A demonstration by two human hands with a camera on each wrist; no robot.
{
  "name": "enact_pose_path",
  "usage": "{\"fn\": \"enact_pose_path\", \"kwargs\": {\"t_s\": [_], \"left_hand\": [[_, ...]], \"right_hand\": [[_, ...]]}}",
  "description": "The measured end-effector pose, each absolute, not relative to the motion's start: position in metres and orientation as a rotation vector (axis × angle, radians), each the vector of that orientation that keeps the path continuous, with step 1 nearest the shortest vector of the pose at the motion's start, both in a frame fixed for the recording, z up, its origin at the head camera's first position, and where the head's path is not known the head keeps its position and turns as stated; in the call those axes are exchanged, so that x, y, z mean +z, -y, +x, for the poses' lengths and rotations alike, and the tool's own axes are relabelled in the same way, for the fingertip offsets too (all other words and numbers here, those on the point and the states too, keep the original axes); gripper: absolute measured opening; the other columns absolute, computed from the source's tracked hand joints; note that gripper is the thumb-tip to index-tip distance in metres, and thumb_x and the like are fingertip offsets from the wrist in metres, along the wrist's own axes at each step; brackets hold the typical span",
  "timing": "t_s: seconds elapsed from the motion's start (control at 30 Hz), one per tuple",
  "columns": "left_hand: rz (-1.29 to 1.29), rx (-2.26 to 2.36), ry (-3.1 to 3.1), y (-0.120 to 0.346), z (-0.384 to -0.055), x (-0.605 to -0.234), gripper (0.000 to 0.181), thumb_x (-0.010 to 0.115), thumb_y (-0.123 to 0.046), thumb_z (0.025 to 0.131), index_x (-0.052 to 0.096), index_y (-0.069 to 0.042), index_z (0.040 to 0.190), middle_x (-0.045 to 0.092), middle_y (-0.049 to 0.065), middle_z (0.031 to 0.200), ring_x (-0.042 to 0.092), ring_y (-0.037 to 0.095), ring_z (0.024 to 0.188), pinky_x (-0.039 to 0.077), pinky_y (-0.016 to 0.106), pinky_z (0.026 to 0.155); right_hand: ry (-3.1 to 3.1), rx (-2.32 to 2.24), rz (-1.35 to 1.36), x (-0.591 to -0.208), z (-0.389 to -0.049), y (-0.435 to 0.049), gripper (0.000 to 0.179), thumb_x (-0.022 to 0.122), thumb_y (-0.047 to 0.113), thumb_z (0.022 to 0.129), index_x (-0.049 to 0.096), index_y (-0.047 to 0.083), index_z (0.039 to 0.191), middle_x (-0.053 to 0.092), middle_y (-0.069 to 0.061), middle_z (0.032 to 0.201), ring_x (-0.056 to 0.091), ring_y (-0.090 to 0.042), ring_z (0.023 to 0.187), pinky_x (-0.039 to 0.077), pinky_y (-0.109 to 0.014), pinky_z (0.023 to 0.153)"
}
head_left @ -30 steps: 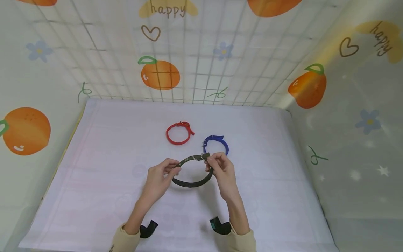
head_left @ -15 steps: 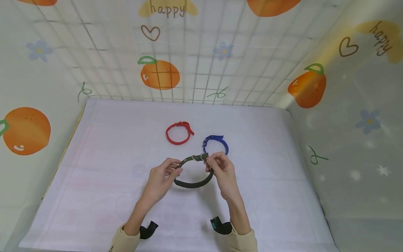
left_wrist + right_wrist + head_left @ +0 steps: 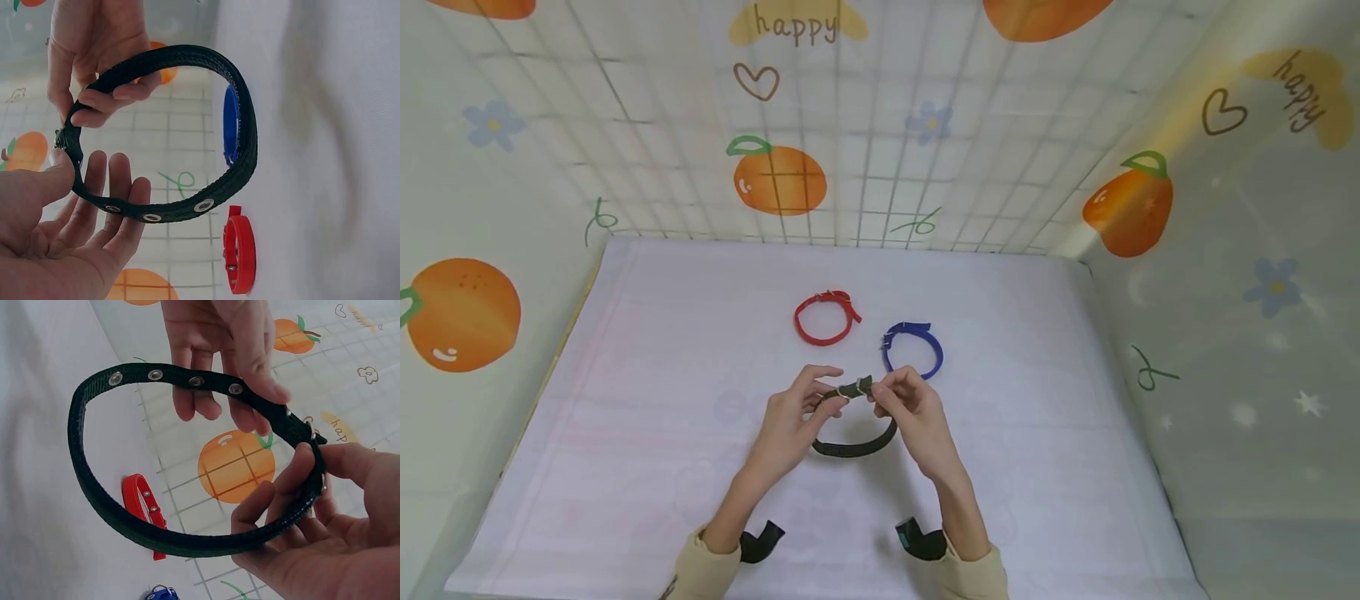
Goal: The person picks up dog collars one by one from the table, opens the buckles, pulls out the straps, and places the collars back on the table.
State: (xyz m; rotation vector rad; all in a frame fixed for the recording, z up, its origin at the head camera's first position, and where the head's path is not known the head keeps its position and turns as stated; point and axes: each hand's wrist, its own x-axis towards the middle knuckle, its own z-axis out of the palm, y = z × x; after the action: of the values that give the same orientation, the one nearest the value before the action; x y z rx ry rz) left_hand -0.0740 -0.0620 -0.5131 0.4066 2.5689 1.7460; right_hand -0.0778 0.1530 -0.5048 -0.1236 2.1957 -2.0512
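A dark green pet collar (image 3: 853,450) with metal eyelets and a buckle hangs as a closed loop between both hands, above the table. My left hand (image 3: 790,417) pinches the eyelet strap close to the buckle, its thumb near the metal in the left wrist view. My right hand (image 3: 917,412) pinches the strap end at the buckle, thumb against fingers. Beyond the hands lie a red collar (image 3: 801,325) and a blue collar (image 3: 936,350), both buckled into loops on the white table. In the right wrist view the green collar (image 3: 94,481) shows several eyelets.
The white-covered table (image 3: 647,375) spreads around the hands. A grid panel behind a printed curtain (image 3: 865,108) stands at the back, and patterned curtains close the left and right sides. A black wrist mount (image 3: 921,540) sits at the right cuff.
My left hand has slid along the strap up to the buckle. My right hand has moved left and slightly down, so the hands are nearer each other. The red and blue collars stay put.
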Motion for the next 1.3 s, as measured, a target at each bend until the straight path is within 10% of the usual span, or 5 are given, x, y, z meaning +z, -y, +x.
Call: {"fn": "enact_pose_path", "kwargs": {"t_s": [0.7,0.93,1.3], "left_hand": [[0.322,1.699,-2.487,0.078,-0.079,-0.524,0.026,0.072,-0.026,0.105,0.076,-0.027,0.13,0.083,0.0,0.105,0.078,0.011,0.089,0.052,0.024,0.072],[0.175,1.876,-2.157,0.099,-0.096,-0.541,0.03,0.066,-0.023,0.109,0.065,-0.018,0.139,0.076,0.022,0.122,0.079,0.023,0.103,0.059,0.029,0.097],[-0.29,2.471,-1.44,0.125,-0.136,-0.56,0.025,0.06,-0.025,0.112,0.043,-0.025,0.13,0.068,0.001,0.123,0.078,0.019,0.11,0.06,0.039,0.108]], "right_hand": [[-2.112,-2.154,-0.018,-0.506,-0.083,-0.167,0.016,0.065,0.017,0.109,0.058,0.002,0.111,0.071,0.005,0.094,0.064,-0.01,0.079,0.057,-0.022,0.078],[-2.005,-2.3,0.149,-0.511,-0.093,-0.178,0.014,0.061,0.021,0.112,0.054,0.01,0.117,0.07,0.002,0.101,0.061,-0.011,0.084,0.06,-0.026,0.081],[-1.611,-2.72,0.45,-0.523,-0.131,-0.212,0.021,0.05,0.009,0.114,0.067,0.002,0.126,0.057,-0.006,0.127,0.075,-0.019,0.119,0.064,-0.037,0.101]]}}
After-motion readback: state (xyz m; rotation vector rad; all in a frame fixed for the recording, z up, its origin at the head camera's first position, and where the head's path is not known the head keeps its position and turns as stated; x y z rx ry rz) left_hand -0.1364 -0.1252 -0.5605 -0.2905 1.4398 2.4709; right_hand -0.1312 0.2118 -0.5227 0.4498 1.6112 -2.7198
